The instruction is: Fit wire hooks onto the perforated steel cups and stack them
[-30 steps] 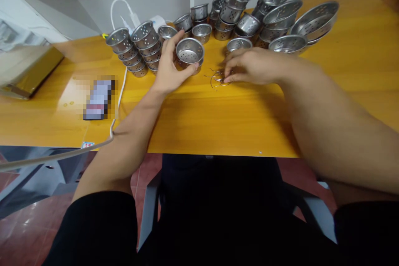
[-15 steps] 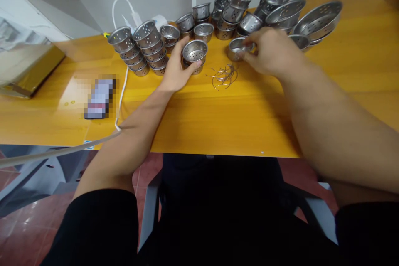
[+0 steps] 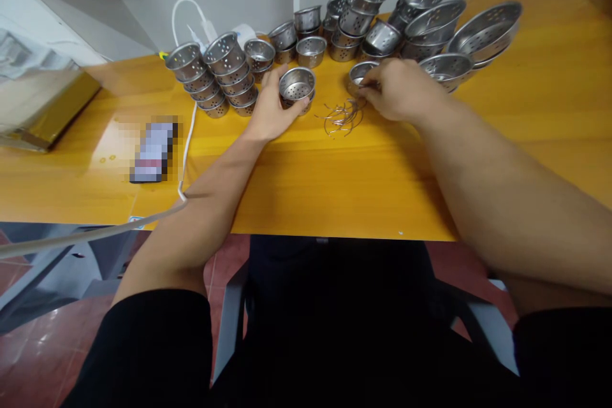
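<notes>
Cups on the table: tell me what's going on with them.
A person's left hand is curled around a short stack of perforated metal cups. The right hand has its fingertips at another cup; whether they grip anything is unclear. Loose wires lie on the table between the hands, and taller stacks stand at the left.

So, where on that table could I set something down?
On the yellow wooden tabletop, between the left forearm and right forearm, in front of the curved silvery wires; also right of the wide perforated steel bowls. It's crowded along the back, where round perforated steel cups stand stacked, and around the left hand and right hand.
</notes>
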Motion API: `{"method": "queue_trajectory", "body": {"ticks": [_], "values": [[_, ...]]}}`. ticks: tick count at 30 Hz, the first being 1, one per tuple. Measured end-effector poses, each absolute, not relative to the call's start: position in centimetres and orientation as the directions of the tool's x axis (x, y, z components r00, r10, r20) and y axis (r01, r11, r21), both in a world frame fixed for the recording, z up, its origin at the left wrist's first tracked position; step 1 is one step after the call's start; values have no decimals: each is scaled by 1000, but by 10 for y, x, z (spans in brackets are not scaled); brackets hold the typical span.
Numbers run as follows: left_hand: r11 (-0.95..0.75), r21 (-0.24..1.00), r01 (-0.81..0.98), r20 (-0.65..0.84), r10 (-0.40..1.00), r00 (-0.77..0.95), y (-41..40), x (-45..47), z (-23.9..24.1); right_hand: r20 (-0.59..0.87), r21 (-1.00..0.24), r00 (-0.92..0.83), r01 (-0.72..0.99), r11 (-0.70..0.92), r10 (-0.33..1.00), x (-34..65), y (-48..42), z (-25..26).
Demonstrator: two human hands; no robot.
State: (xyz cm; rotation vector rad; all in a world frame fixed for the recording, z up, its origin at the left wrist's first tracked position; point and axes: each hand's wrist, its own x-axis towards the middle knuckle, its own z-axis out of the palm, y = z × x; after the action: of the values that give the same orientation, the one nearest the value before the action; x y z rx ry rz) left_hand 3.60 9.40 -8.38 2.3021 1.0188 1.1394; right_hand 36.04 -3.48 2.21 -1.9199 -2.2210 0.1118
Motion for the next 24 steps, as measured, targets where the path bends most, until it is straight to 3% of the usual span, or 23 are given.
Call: {"method": "queue_trajectory", "body": {"ticks": [24], "values": [[-698, 620, 359, 523, 708, 475, 109, 40, -106, 96, -194, -108, 973, 125, 990, 354, -37, 25]]}}
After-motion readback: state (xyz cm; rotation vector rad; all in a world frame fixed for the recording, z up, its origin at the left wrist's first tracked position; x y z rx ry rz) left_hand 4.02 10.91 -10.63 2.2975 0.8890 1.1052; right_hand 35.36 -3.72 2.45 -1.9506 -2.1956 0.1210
